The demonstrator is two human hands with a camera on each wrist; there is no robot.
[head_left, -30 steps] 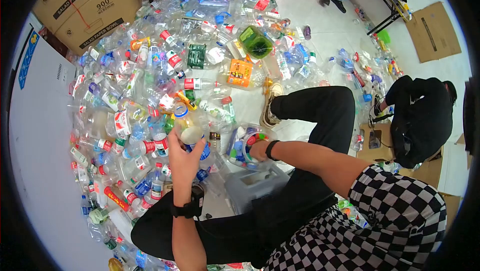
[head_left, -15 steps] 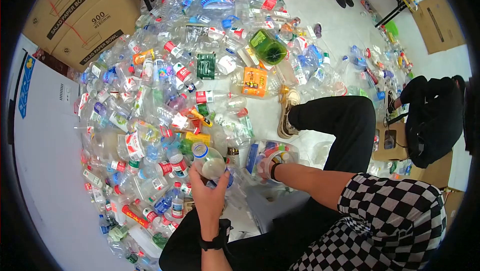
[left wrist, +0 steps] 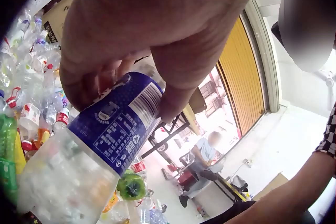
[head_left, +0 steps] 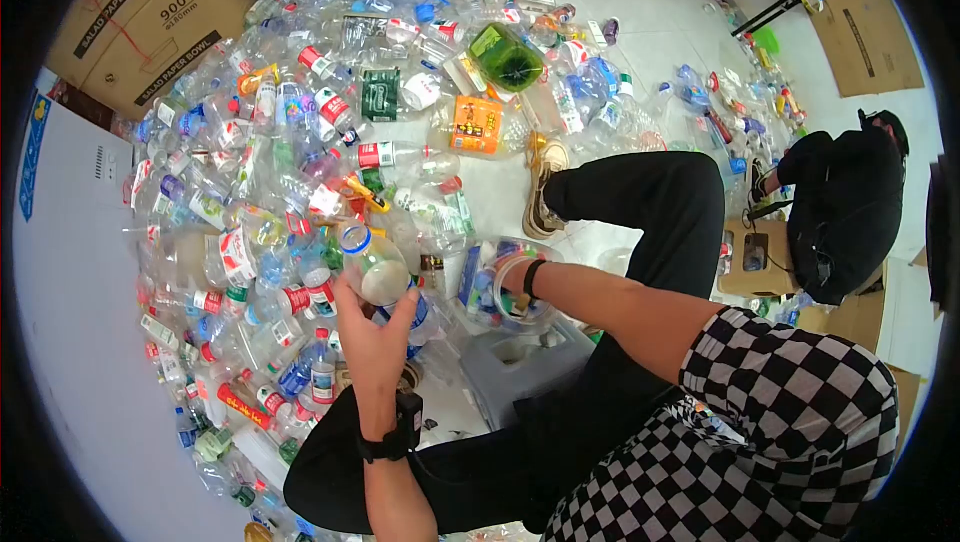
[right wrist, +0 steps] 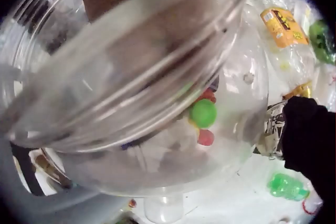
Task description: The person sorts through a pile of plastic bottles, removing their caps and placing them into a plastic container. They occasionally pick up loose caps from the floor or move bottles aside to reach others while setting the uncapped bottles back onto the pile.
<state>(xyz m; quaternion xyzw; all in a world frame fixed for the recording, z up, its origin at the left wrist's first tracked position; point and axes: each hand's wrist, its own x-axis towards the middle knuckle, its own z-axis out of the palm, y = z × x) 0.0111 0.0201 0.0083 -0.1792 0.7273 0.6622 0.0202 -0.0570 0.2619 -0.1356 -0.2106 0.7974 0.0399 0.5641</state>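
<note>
My left hand (head_left: pixel 375 342) grips a clear bottle (head_left: pixel 378 272) around its lower part, its blue-ringed top pointing away from me. In the left wrist view, fingers and thumb of the left hand (left wrist: pixel 142 35) wrap the bottle's blue label (left wrist: pixel 113 124). My right hand (head_left: pixel 513 278) reaches through the mouth of a clear plastic container (head_left: pixel 545 312) that holds coloured bottle caps. Close up, the container (right wrist: pixel 241 92) shows a green cap (right wrist: pixel 203 113) and red ones through its wall; the fingers inside are hidden.
Piled bottles (head_left: pixel 250 242) cover the floor at left and ahead. A grey plastic box (head_left: pixel 520 372) lies between my legs, just below the container. Cardboard boxes (head_left: pixel 150 32) stand at upper left, and a person in black (head_left: pixel 850 212) crouches at right.
The head view has shifted back and forth. My left hand keeps hold of the bottle, whose tilt changes slightly; my right hand stays inside the container.
</note>
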